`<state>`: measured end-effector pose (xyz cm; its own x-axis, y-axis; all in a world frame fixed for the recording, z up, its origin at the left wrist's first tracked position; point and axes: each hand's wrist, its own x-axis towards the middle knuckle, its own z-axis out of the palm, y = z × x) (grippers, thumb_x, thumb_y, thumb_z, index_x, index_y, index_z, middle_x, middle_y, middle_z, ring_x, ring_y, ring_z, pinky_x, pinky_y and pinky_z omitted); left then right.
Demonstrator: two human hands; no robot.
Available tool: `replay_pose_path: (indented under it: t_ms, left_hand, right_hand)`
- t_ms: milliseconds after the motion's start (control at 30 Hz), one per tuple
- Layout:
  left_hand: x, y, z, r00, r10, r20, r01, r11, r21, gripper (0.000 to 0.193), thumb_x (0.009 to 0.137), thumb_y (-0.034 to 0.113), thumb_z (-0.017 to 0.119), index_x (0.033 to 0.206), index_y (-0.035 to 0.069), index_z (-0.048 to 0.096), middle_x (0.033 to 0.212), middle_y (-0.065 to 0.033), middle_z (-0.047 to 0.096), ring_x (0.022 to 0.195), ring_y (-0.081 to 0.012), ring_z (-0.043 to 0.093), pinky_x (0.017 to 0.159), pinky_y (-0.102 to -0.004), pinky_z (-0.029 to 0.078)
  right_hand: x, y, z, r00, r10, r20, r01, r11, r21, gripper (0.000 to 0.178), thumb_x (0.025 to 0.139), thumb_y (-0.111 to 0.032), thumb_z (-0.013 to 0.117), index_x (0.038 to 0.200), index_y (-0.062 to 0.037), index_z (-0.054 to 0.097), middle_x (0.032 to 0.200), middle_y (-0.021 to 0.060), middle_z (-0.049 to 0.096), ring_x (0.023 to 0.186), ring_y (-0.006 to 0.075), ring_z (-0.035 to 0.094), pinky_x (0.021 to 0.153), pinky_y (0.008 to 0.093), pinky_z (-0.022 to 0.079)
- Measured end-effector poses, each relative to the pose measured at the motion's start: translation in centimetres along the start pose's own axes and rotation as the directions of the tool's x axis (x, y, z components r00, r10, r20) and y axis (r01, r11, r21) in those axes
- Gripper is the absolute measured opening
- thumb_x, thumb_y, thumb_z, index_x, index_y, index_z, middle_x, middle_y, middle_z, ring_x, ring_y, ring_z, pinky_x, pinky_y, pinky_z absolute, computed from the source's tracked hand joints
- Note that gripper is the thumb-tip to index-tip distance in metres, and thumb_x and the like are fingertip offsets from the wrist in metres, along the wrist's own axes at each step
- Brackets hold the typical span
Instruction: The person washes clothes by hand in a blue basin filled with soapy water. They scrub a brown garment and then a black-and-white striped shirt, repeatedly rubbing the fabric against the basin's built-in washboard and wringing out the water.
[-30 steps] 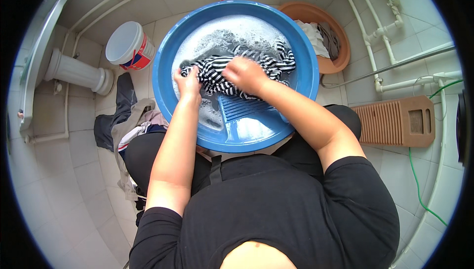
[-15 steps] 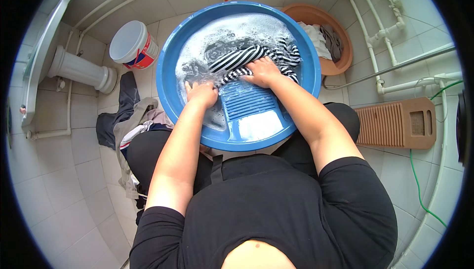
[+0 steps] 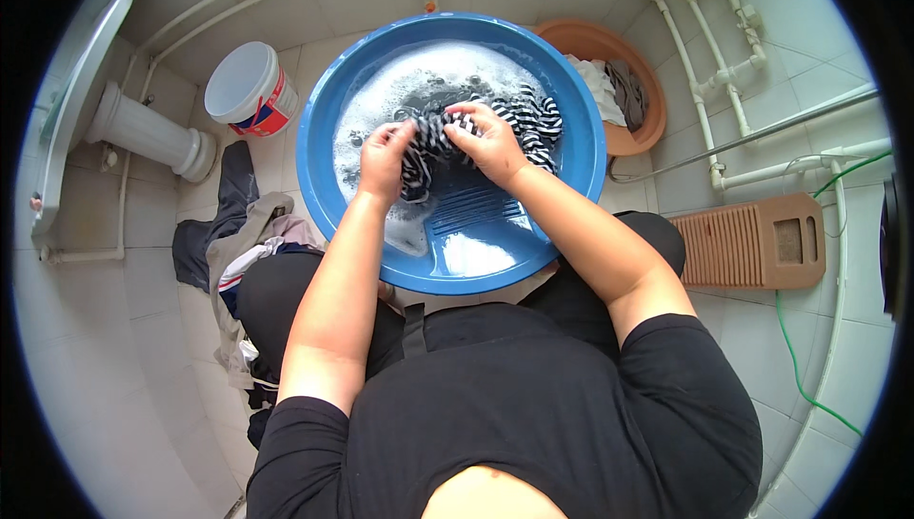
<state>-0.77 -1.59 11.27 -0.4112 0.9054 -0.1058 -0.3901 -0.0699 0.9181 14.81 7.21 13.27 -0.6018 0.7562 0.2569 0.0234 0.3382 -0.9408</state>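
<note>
A wet black-and-white striped garment [image 3: 527,124] lies partly in the suds of a large blue basin [image 3: 314,152]. My left hand [image 3: 384,155] grips one bunched part of it, with a fold hanging below the fingers. Close beside, my right hand [image 3: 489,144] pinches another part of the same cloth. Both hands hold the bunch up over the foamy water [image 3: 371,100]. Below them, the basin's ridged washboard section [image 3: 473,209] shows, partly in shadow. The rest of the garment trails to the right toward the basin wall.
A white bucket [image 3: 240,81] stands behind left, near a white pedestal [image 3: 157,138]. Clothes [image 3: 255,233] lie heaped on the floor by my left knee. At right are an orange-brown basin [image 3: 650,133] with laundry, a brown washboard [image 3: 728,245], white pipes [image 3: 705,109] and a green hose [image 3: 798,371].
Both hands have risen from the water and come closer together. My left hand has taken hold of the striped cloth, and part of it is now lifted and bunched between them.
</note>
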Motion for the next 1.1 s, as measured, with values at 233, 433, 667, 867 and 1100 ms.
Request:
replay_pose_path:
  t_ms: [233,433,667,867,1100]
  left_hand:
    - [-0.3,-1.6,1.1,0.811,-0.504,0.298,0.585,0.717,-0.378,0.036,0.092,0.040,0.046,0.068,0.013,0.051,0.055,-0.0041,0.052,0.051,-0.0192,0.053,0.051,-0.0320,0.046]
    - [-2.3,-1.8,6.5,0.852,-0.514,-0.094,0.425,0.786,-0.450,0.030,0.091,0.035,0.047,0.091,0.008,0.059,0.090,-0.0059,0.061,0.081,-0.0174,0.057,0.072,-0.0324,0.047]
    - [-1.7,-5.3,2.6,0.897,-0.412,0.157,0.418,0.680,-0.603,0.025,0.091,0.031,0.046,0.084,0.010,0.058,0.080,-0.0050,0.060,0.071,-0.0159,0.057,0.065,-0.0292,0.047]
    - [-3.1,-0.5,6.5,0.861,-0.477,-0.178,0.352,0.811,-0.468,0.017,0.089,0.022,0.050,0.083,0.007,0.058,0.074,-0.0039,0.059,0.065,-0.0147,0.056,0.059,-0.0293,0.047]
    - [-3.5,0.7,6.5,0.935,-0.351,-0.051,0.338,0.925,-0.173,0.049,0.089,0.048,0.046,0.099,0.001,0.057,0.092,-0.0089,0.062,0.081,-0.0180,0.058,0.076,-0.0315,0.046]
  right_hand:
    - [-4.2,-6.4,4.6,0.924,-0.337,0.181,0.372,0.902,-0.220,0.026,0.068,-0.025,0.067,0.078,-0.0041,0.056,0.086,0.0120,0.057,0.081,0.0324,0.057,0.071,0.0360,0.048]
    - [-1.0,0.6,2.3,0.981,0.003,-0.194,-0.089,0.897,-0.434,0.027,0.074,-0.028,0.059,0.060,-0.0044,0.055,0.066,0.0146,0.058,0.060,0.0328,0.058,0.053,0.0389,0.046]
    - [-3.3,-2.0,5.2,0.992,-0.126,-0.032,0.110,0.947,-0.302,0.022,0.072,-0.022,0.058,0.059,-0.0049,0.055,0.064,0.0163,0.056,0.059,0.0340,0.055,0.055,0.0392,0.046]
    - [-1.8,-1.8,3.1,0.989,-0.008,-0.151,-0.039,0.950,-0.310,0.027,0.080,-0.024,0.054,0.062,-0.0040,0.055,0.065,0.0171,0.057,0.061,0.0350,0.056,0.054,0.0407,0.044]
    - [-1.0,-3.0,1.2,0.970,-0.240,-0.029,0.209,0.894,-0.396,0.027,0.078,-0.024,0.059,0.060,-0.0049,0.051,0.064,0.0133,0.052,0.060,0.0324,0.054,0.055,0.0387,0.044]
